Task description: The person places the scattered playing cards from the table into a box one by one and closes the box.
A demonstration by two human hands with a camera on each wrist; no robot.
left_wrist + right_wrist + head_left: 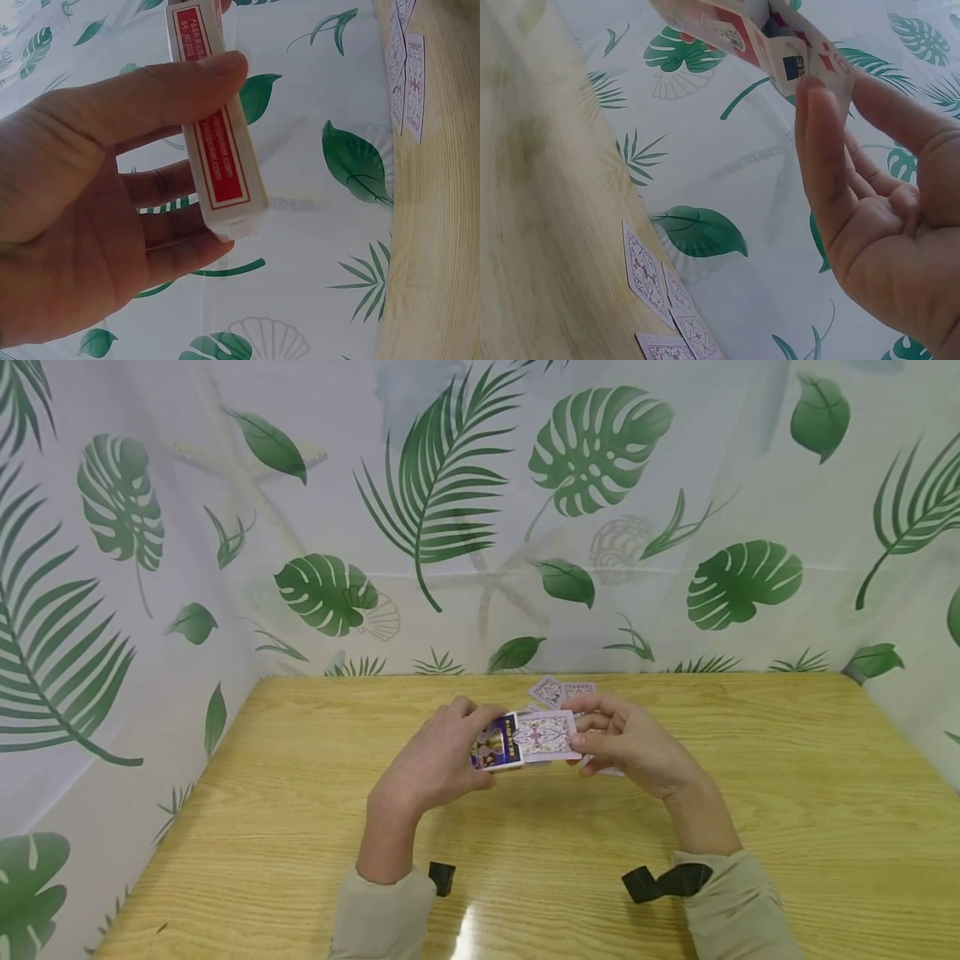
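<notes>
My left hand [431, 760] grips a small playing card box [497, 745], thumb along one narrow side and fingers on the other. In the left wrist view that side of the box [219, 161] is white with a red printed panel. From the box's right end sticks out a playing card [546, 735] with a patterned back. My right hand [648, 747] pinches its outer end between thumb and fingers. The right wrist view shows the card's face [829, 64] with red diamonds, beside the box's opened flap [791, 64]. How far the card reaches inside is hidden.
Several loose cards [579, 690] lie back up near the wooden table's [300, 827] far edge, partly behind my right hand. A leaf-patterned cloth [465, 610] hangs right behind the table. Black straps [667, 883] show at the sleeves.
</notes>
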